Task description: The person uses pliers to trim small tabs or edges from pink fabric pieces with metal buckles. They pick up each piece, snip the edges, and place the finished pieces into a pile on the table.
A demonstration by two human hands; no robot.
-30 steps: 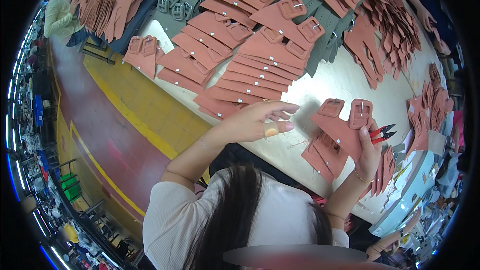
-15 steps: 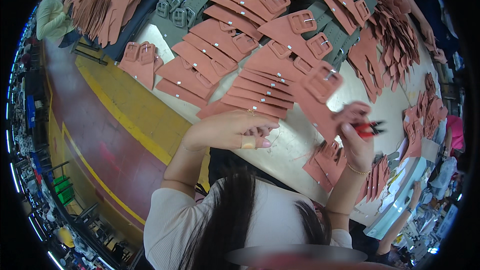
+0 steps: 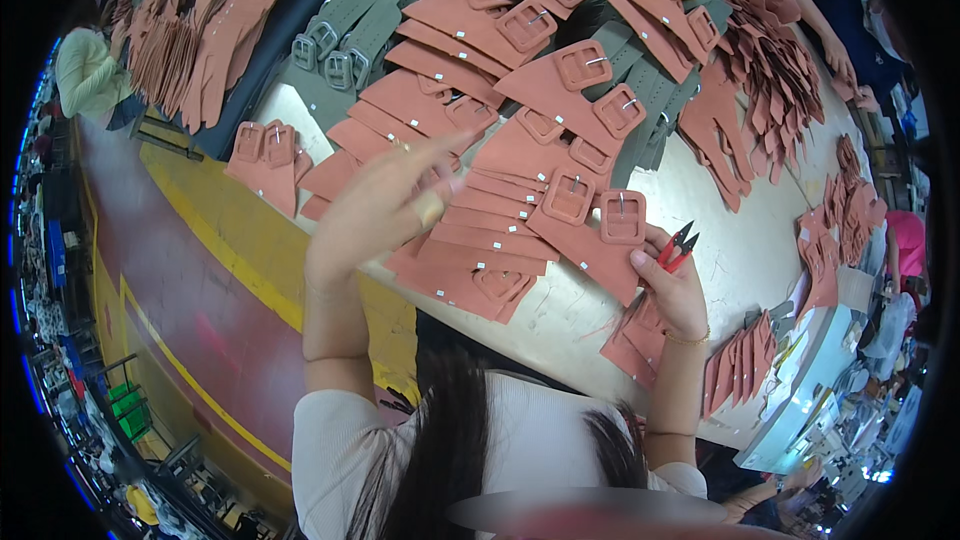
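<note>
My right hand (image 3: 678, 290) is closed around red-handled thread snips (image 3: 677, 249), their dark blades pointing up and away. Its thumb also presses on the edge of a salmon-coloured belt piece (image 3: 590, 243) with two covered square buckles, which overlaps the fanned row of like pieces (image 3: 490, 238). To the left, my left hand (image 3: 385, 202) is raised over the pieces, smeared by motion. Its fingers stretch toward the stacks, with nothing seen in them. A tan bandage (image 3: 428, 208) wraps the thumb, and a ring shows on a finger.
More salmon belt pieces (image 3: 460, 25) and grey-green buckled straps (image 3: 350, 50) cover the pale table (image 3: 690, 195). A small bundle (image 3: 740, 365) lies at the near right. Beyond the left table edge runs a yellow-striped floor (image 3: 215, 250). Other people stand at the far left and right.
My left hand has swung up and away over the stacks. My right hand has moved left and nearer, bringing the buckled belt piece down over the fanned row.
</note>
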